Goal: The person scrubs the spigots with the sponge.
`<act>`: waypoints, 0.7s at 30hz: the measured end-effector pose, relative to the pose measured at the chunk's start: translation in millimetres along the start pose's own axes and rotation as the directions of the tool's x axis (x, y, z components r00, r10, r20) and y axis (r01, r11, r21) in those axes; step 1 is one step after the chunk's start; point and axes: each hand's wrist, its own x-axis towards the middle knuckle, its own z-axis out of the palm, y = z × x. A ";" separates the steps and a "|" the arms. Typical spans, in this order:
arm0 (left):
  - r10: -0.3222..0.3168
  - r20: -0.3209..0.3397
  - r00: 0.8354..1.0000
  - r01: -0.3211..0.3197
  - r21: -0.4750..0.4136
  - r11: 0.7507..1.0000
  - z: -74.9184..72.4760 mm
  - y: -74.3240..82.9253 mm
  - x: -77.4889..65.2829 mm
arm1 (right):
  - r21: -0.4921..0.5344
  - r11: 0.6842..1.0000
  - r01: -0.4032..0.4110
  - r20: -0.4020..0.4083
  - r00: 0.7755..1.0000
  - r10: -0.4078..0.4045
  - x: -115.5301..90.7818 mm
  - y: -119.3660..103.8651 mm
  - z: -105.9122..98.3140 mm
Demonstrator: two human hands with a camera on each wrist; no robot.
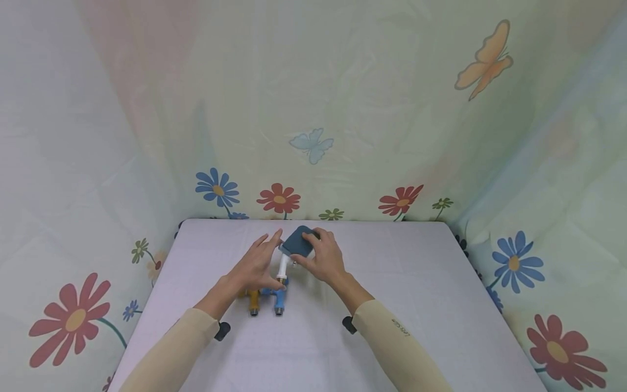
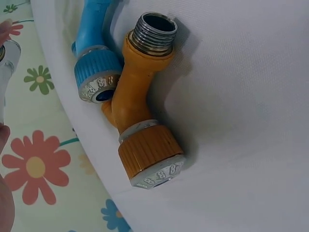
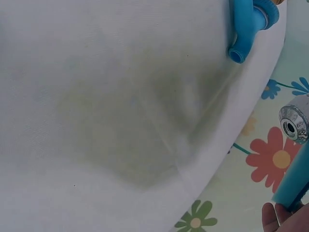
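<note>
My left hand [image 1: 257, 265] holds a white tap [image 1: 283, 267] by its two ends, fingertips at the top and thumb at the lower, metal-ended part. In the left wrist view, only an edge of this tap [image 2: 8, 67] shows. My right hand [image 1: 323, 256] grips a flat dark teal sponge [image 1: 299, 242] by its edges, close over the top of the white tap. The right wrist view shows the sponge [image 3: 292, 180] below a round chrome knob [image 3: 294, 123]. Under my left hand lie an orange tap [image 2: 135, 99] and a blue tap [image 2: 96, 65], side by side.
The white-covered table [image 1: 392, 326] ends at a back edge against a hanging cloth [image 1: 372, 109] printed with flowers and butterflies. The same cloth hangs along both sides. Both sleeved forearms reach in from the front, each with a small black device [image 1: 222, 331] near the wrist.
</note>
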 end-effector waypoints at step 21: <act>-0.159 -0.015 0.987 0.158 -0.054 0.986 0.8 -16.4 -1.4 | 0.203 0.963 0.178 0.008 0.983 -0.183 -10.1 -2.0 7.8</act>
